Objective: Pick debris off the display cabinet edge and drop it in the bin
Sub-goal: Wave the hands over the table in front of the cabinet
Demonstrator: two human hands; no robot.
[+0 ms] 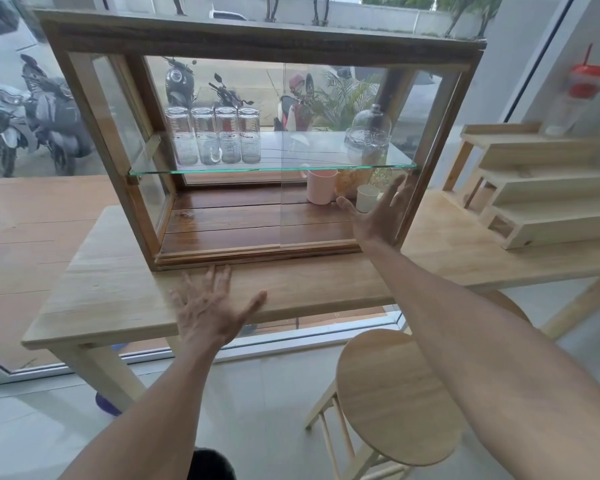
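1. Both hands are empty, with fingers spread apart. Left hand [211, 308] hovers over the front strip of the wooden table [94, 292], fingertips close to the cabinet's bottom front edge. Right hand [380, 216] is raised flat at the cabinet's lower right corner, near or against the glass; contact cannot be told.
2. Display cabinet [257, 43], wood-framed with glass sides, stands on the table. No debris can be made out on its edges, and no bin is identifiable.
3. Inside, a glass shelf [222, 169] carries four upturned drinking glasses [212, 135] in a row on the left and a glass-domed jar [368, 133] on the right.
4. Below the shelf, on the cabinet's wooden floor, a pink mug [321, 187] stands beside a small white cup [366, 197].
5. To the right on the table sits a stepped wooden rack [541, 188], with a red-lidded tumbler [579, 95] on its top step.
6. A round wooden stool [395, 396] stands on the tiled floor in front of the table.
7. Beyond the window, scooters [32, 112] are parked outside.
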